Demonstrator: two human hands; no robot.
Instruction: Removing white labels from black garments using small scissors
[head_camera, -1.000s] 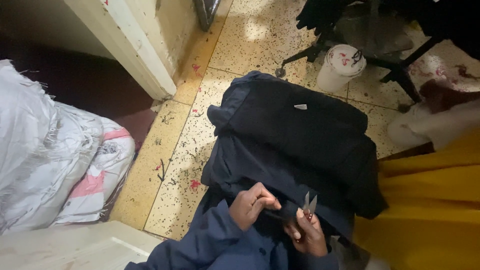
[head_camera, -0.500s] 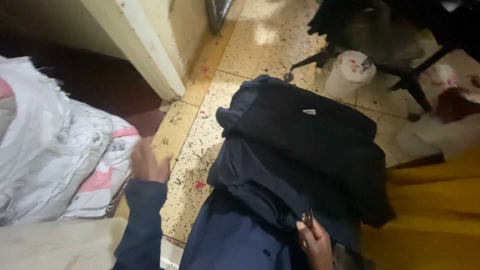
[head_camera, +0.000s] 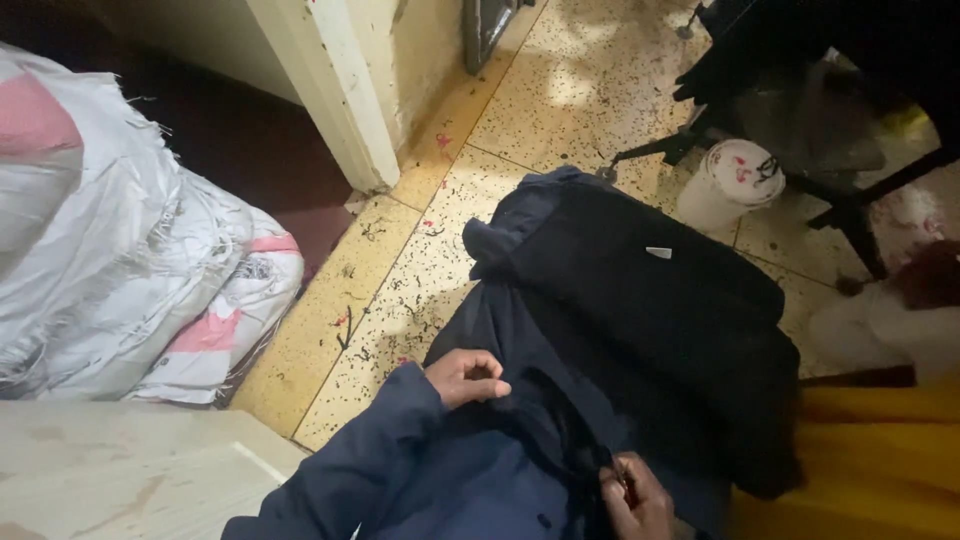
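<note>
- The left hand (head_camera: 468, 376) lies on the dark navy garment (head_camera: 640, 330), knuckles up, with its fingers curled inward toward the palm in a loose fist; its grip looks closed, pinching or pressing a fold of the cloth, though exactly what lies under the fingers is hidden.
- The left forearm, in a dark blue sleeve (head_camera: 350, 465), comes in from the lower left and slants up and to the right toward the garment.
- The right hand (head_camera: 632, 495) sits low in the head view, near the bottom edge, also on the garment; its fingers are bunched together, the grip closed on a small thing at the fingertips that is too small and dark to make out.
- The two hands are apart, the left one higher and further left, the right one lower and nearer the person's body.
- The garment is draped over the person's lap and hangs forward above the speckled tile floor (head_camera: 580, 90); a small white tag (head_camera: 659, 252) shows on its upper part.
- A white cylindrical container (head_camera: 728, 184) with red marks on its lid stands on the floor just beyond the garment, beside the black legs of a chair (head_camera: 800, 130).
- White woven sacks (head_camera: 130, 270) with pink patches are piled at the left, beside a pale surface (head_camera: 120, 470) in the lower left corner.
- Yellow cloth (head_camera: 860, 470) lies at the lower right, touching the garment's edge.
</note>
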